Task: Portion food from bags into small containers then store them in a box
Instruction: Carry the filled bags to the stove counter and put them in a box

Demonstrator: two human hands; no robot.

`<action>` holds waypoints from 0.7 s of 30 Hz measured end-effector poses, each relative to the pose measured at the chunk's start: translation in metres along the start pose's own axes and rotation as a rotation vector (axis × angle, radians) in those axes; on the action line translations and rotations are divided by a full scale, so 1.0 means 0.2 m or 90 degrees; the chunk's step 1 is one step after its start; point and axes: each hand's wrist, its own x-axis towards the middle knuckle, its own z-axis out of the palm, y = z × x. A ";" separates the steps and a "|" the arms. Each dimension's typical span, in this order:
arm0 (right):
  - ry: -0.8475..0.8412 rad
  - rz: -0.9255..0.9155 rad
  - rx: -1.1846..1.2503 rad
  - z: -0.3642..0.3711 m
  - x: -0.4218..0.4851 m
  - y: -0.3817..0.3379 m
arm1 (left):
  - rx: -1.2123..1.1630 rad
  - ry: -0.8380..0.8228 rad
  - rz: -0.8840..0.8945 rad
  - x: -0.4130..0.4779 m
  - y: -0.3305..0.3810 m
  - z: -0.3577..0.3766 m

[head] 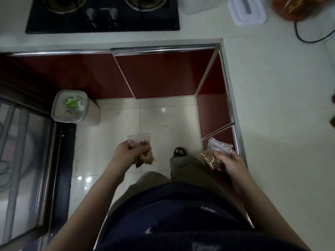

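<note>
Two small zip bags of brownish food are held above the tiled floor [163, 120], one in each hand; the left hand [129, 153] is closed round the first bag [143, 153], with its fingers curled over the lumpy pieces inside, and the sealed top of this bag stands up above the fingers; the right hand [231, 160] is closed round the second bag [213, 156], which is gripped at its lower, filled part, while its empty clear upper part sticks out toward the cabinet; the two bags are well apart and neither touches the worktop [281, 105]; this white worktop runs along the top and down the right side, and the right hand is just beside its edge; at the far right corner of it a clear plastic box [248, 13] with a lid is seen, near a red bag [297, 8] which is blurred, and a black cable [311, 36] is laid in a curve below them; a black gas hob [101, 15] is set into the worktop at the top left; red cabinet doors [163, 73] are seen under the worktop; a pale bin [72, 107] with some green waste inside stands on the floor at the left, against the cabinet; one foot in a dark sandal [179, 152] is visible between the two hands.
</note>
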 end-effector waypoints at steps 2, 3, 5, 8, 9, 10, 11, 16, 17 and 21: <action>-0.003 0.010 -0.021 -0.01 0.11 -0.11 | -0.021 0.010 0.004 0.06 0.11 0.05; -0.004 0.014 -0.034 0.00 0.17 -0.16 | -0.035 0.014 0.004 0.09 0.16 0.07; -0.008 0.019 -0.075 0.01 0.28 -0.25 | -0.056 0.025 -0.007 0.15 0.23 0.09; -0.031 0.012 -0.102 0.06 0.41 -0.39 | -0.069 0.040 -0.028 0.24 0.30 0.08; -0.041 0.013 -0.104 0.09 0.45 -0.43 | -0.072 0.044 -0.035 0.28 0.33 0.06; -0.046 0.012 -0.101 0.12 0.49 -0.47 | -0.074 0.047 -0.039 0.32 0.34 0.04; -0.049 0.009 -0.093 0.15 0.53 -0.51 | -0.072 0.048 -0.041 0.36 0.36 0.03; -0.058 -0.005 -0.077 0.36 0.72 -0.70 | -0.044 0.040 -0.043 0.65 0.52 -0.10; -0.051 -0.009 -0.081 0.40 0.76 -0.74 | -0.036 0.028 -0.039 0.71 0.57 -0.12; -0.015 -0.014 -0.085 0.53 0.88 -0.91 | 0.012 -0.018 -0.016 0.95 0.81 -0.19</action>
